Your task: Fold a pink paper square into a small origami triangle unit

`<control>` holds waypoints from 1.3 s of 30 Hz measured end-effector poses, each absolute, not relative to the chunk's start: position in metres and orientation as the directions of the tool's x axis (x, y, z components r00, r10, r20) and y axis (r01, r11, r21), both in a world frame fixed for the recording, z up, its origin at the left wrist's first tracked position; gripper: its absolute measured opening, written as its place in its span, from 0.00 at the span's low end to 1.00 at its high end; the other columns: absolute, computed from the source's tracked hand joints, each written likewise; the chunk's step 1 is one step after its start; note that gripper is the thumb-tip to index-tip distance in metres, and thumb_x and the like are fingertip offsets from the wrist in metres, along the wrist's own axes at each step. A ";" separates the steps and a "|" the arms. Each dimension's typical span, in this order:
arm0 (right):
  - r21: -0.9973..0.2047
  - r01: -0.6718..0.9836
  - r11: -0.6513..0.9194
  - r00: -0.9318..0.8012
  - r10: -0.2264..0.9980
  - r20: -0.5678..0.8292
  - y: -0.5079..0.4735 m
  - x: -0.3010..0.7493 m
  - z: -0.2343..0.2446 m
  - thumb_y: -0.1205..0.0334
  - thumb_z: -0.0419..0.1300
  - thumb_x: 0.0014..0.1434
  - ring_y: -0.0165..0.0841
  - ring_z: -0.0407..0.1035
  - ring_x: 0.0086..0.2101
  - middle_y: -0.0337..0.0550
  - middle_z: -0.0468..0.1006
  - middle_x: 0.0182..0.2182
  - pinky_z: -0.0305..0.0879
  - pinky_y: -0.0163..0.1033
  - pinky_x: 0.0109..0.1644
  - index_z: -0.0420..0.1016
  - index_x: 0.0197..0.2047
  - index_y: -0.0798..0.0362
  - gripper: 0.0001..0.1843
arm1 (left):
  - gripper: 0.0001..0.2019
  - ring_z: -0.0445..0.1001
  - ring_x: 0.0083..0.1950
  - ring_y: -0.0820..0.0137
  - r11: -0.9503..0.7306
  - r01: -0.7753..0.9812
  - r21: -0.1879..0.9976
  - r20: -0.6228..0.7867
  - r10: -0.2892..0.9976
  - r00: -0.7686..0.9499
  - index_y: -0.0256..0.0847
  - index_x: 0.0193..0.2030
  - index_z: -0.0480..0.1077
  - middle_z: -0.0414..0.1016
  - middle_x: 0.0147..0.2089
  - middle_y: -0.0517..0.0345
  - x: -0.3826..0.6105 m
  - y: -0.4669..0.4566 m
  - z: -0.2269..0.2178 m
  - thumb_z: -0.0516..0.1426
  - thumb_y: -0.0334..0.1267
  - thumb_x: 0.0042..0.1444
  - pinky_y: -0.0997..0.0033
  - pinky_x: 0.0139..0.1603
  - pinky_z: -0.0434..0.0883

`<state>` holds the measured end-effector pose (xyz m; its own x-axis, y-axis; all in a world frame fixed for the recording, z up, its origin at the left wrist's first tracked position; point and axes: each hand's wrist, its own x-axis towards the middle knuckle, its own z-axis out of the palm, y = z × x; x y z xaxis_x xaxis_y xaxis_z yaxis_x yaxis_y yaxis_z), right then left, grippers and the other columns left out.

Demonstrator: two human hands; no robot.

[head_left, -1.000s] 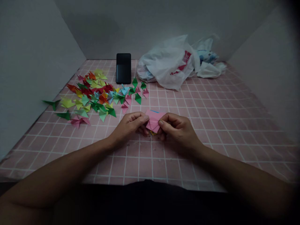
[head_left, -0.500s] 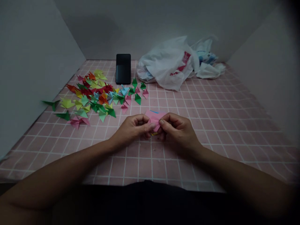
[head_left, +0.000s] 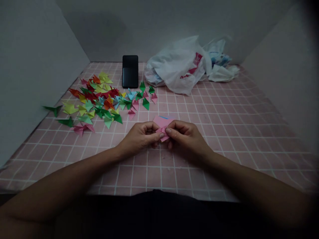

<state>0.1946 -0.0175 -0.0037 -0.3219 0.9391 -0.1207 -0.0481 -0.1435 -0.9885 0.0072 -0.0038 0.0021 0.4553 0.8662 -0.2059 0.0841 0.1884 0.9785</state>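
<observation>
Between my two hands, above the near middle of the table, is a small piece of pink folded paper (head_left: 162,121). A thin blue strip shows along its far edge. My left hand (head_left: 145,133) pinches the paper's left side between thumb and fingers. On the right side my right hand (head_left: 184,134) pinches it too, and the two thumb tips nearly meet over a fold. The fingers beneath the paper are partly hidden. Beyond my left hand lies a pile of folded paper pieces (head_left: 102,96) in red, orange, yellow, green, blue and pink.
A black phone (head_left: 130,71) stands upright behind the pile. To its right rests a crumpled white plastic bag (head_left: 174,66) with red print, beside a blue-and-white packet (head_left: 219,59) and crumpled white tissue (head_left: 223,73). Walls close in the checkered pink tablecloth (head_left: 239,119) at the back and sides.
My right thumb has shifted left along the pink paper, closer to my left thumb. The fold now stands out more. The yellow seen under the paper is mostly covered.
</observation>
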 end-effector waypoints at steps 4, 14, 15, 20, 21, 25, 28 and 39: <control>-0.994 -0.016 -0.109 -0.312 0.945 -0.099 -0.017 0.194 -0.003 0.54 0.64 0.61 0.26 0.65 0.21 0.35 0.73 0.20 0.59 0.34 0.26 0.71 0.29 0.53 0.14 | 0.11 0.70 0.25 0.77 0.192 0.059 0.980 -0.197 0.862 0.467 0.37 0.32 0.71 0.73 0.26 0.63 0.006 -0.003 0.001 0.65 0.43 0.54 0.78 0.28 0.67; -0.989 0.145 -0.038 -0.243 0.967 -0.073 -0.017 0.193 0.001 0.55 0.61 0.61 0.27 0.63 0.20 0.34 0.69 0.19 0.56 0.35 0.24 0.67 0.27 0.51 0.14 | 0.13 0.72 0.26 0.77 0.144 0.020 0.989 -0.135 0.854 0.502 0.37 0.32 0.71 0.73 0.26 0.61 0.003 -0.002 -0.003 0.59 0.44 0.61 0.78 0.31 0.70; -0.989 0.147 -0.035 -0.242 0.968 -0.070 -0.017 0.193 0.001 0.55 0.61 0.61 0.27 0.63 0.19 0.34 0.69 0.19 0.56 0.35 0.24 0.67 0.27 0.51 0.14 | 0.13 0.72 0.27 0.77 0.143 0.017 0.990 -0.132 0.854 0.504 0.36 0.32 0.71 0.73 0.26 0.61 0.003 -0.002 -0.002 0.59 0.45 0.61 0.78 0.31 0.70; -0.981 0.196 0.006 -0.246 0.968 -0.043 -0.018 0.193 -0.001 0.55 0.61 0.61 0.27 0.63 0.20 0.35 0.70 0.19 0.56 0.35 0.25 0.68 0.27 0.52 0.14 | 0.12 0.71 0.26 0.77 0.156 0.040 0.987 -0.155 0.857 0.492 0.36 0.33 0.71 0.73 0.26 0.63 0.004 -0.002 0.000 0.62 0.44 0.58 0.78 0.29 0.68; -0.982 0.188 0.001 -0.254 0.966 -0.047 -0.019 0.193 -0.001 0.55 0.61 0.61 0.27 0.63 0.21 0.35 0.70 0.19 0.56 0.35 0.26 0.68 0.27 0.52 0.14 | 0.12 0.70 0.26 0.77 0.163 0.046 0.986 -0.164 0.858 0.487 0.36 0.33 0.71 0.73 0.25 0.63 0.005 -0.003 0.000 0.63 0.44 0.58 0.78 0.29 0.68; -0.993 0.114 -0.040 -0.281 0.957 -0.071 -0.019 0.193 -0.002 0.54 0.61 0.61 0.27 0.63 0.20 0.35 0.70 0.18 0.56 0.35 0.25 0.68 0.28 0.52 0.14 | 0.12 0.71 0.26 0.77 0.162 0.031 0.986 -0.157 0.860 0.485 0.36 0.34 0.71 0.73 0.25 0.63 0.004 -0.003 0.000 0.62 0.43 0.58 0.78 0.30 0.69; -0.994 0.095 -0.048 -0.275 0.959 -0.073 -0.019 0.193 -0.001 0.54 0.61 0.62 0.27 0.63 0.19 0.34 0.70 0.18 0.57 0.35 0.24 0.67 0.28 0.52 0.15 | 0.12 0.72 0.27 0.77 0.136 0.001 0.991 -0.118 0.856 0.503 0.36 0.34 0.72 0.73 0.26 0.62 0.003 -0.003 -0.001 0.60 0.43 0.60 0.78 0.31 0.70; -0.995 0.009 -0.100 -0.367 0.925 -0.096 -0.017 0.196 -0.006 0.53 0.61 0.63 0.28 0.66 0.22 0.36 0.73 0.20 0.59 0.35 0.28 0.69 0.30 0.52 0.14 | 0.10 0.69 0.24 0.79 0.147 0.100 0.984 -0.177 0.864 0.471 0.36 0.31 0.71 0.71 0.24 0.64 0.006 -0.004 0.005 0.62 0.41 0.57 0.81 0.25 0.64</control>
